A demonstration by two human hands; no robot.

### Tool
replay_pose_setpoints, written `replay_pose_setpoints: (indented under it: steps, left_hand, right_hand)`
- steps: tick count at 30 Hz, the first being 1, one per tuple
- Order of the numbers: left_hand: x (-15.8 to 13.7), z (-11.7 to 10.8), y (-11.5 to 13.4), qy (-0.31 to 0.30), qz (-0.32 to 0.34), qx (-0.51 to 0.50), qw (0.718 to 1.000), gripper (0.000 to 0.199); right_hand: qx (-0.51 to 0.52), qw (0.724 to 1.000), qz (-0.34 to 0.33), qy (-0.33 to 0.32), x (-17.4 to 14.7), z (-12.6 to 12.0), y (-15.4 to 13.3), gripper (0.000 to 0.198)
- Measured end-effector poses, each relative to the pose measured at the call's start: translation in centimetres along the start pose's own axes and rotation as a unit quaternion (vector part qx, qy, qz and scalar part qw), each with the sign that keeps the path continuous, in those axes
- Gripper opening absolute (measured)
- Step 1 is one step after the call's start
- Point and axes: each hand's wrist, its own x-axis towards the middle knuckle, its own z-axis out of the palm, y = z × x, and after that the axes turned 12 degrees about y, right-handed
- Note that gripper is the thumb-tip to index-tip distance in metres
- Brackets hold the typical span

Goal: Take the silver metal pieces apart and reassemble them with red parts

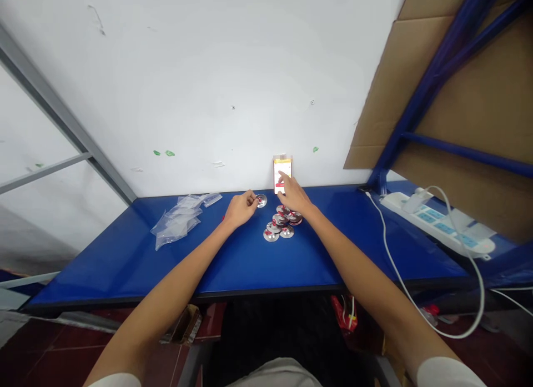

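Between thumb and fingers, my left hand pinches a shiny round metal disc with a red mark at its centre. My right hand reaches to a phone that leans upright against the wall with its screen lit. One finger is stretched out over the screen; whether it touches the glass I cannot tell. Below that hand lies a loose pile of similar discs with red parts, several of them overlapping. Clear plastic bags are heaped on the blue table to the left of my left hand.
The blue table meets a white wall at the back. On the right, a white power strip carries plugs, and a white cable loops past the table's front edge. Blue metal frame bars stand before cardboard.
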Motion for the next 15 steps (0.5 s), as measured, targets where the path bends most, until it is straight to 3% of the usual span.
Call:
replay_pose_setpoints:
  steps: [2, 5, 8, 10, 12, 15]
  left_hand:
    - [0.0, 0.0, 0.1, -0.002, 0.003, 0.004, 1.000, 0.010]
    - [0.0, -0.1, -0.1, 0.006, 0.004, 0.007, 1.000, 0.009]
    - [0.2, -0.5, -0.4, 0.021, 0.007, 0.011, 1.000, 0.010]
    - [0.4, -0.8, -0.5, 0.019, 0.018, 0.004, 1.000, 0.011]
    - [0.5, -1.0, -0.6, 0.006, 0.038, -0.012, 0.999, 0.013]
    - [0.6, -1.1, -0.4, -0.017, 0.059, -0.040, 0.997, 0.019]
  right_hand:
    - [0.011, 1.000, -0.006, 0.015, 0.1, -0.5, -0.3, 0.066]
    - [0.034, 0.999, 0.010, 0.037, 0.1, -1.2, -1.4, 0.044]
    - [0.074, 0.996, 0.002, -0.040, -0.1, -1.4, -2.5, 0.022]
    - [0.113, 0.990, -0.016, -0.088, -0.3, -1.0, -2.7, 0.026]
    - [0.142, 0.984, -0.020, -0.108, -0.6, -0.3, -2.6, 0.032]
    - [0.160, 0.981, 0.003, -0.106, -0.7, 0.6, -2.2, 0.014]
